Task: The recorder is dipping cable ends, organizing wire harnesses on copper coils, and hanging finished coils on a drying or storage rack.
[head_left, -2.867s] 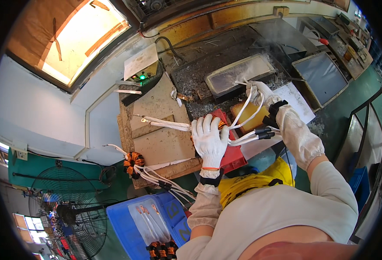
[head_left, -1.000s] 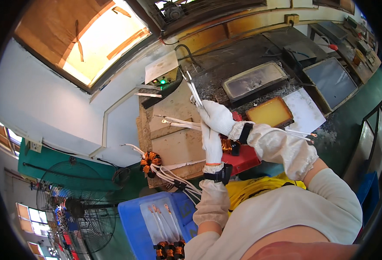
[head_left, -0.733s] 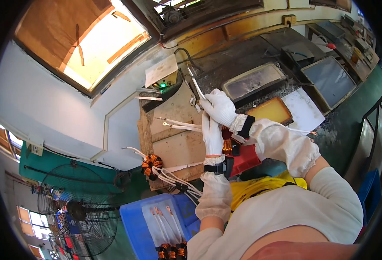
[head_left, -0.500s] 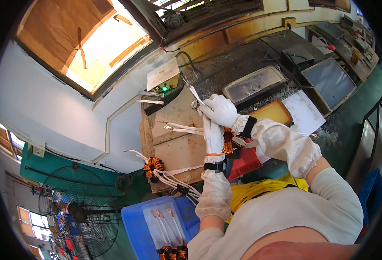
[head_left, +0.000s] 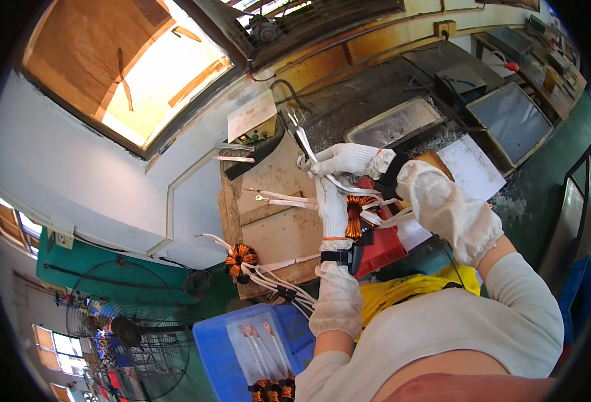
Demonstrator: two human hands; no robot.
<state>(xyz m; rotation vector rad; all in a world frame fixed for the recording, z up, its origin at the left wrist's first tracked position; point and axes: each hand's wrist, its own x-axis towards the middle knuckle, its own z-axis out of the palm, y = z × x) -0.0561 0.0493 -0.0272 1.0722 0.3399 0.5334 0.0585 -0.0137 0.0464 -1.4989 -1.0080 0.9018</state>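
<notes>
Both my hands wear white gloves and meet over the wooden board (head_left: 282, 231). My right hand (head_left: 349, 159), fingers curled, grips white wires (head_left: 303, 141) whose bare ends point up and away past the board's far edge. Below it, my left hand (head_left: 332, 204) is closed around the same wires, its fingertips partly hidden under the right. These wires appear to lead back to a copper-wound toroid coil (head_left: 356, 213) beside my left wrist. White leads with ring terminals (head_left: 278, 199) lie on the board left of my left hand.
Another coil (head_left: 240, 260) rests at the board's near left edge. A blue bin (head_left: 208, 348) holds more coils. A control box (head_left: 258, 127) stands behind the board; rectangular trays (head_left: 396, 124) lie to the right. A red bin (head_left: 379, 253) sits by my body, a fan (head_left: 126, 328) at left.
My right hand has flattened and shifted slightly, showing more of the wires. Their ends now spread farther up and left. The coil by my left wrist shows more fully. The control box's green light has dimmed.
</notes>
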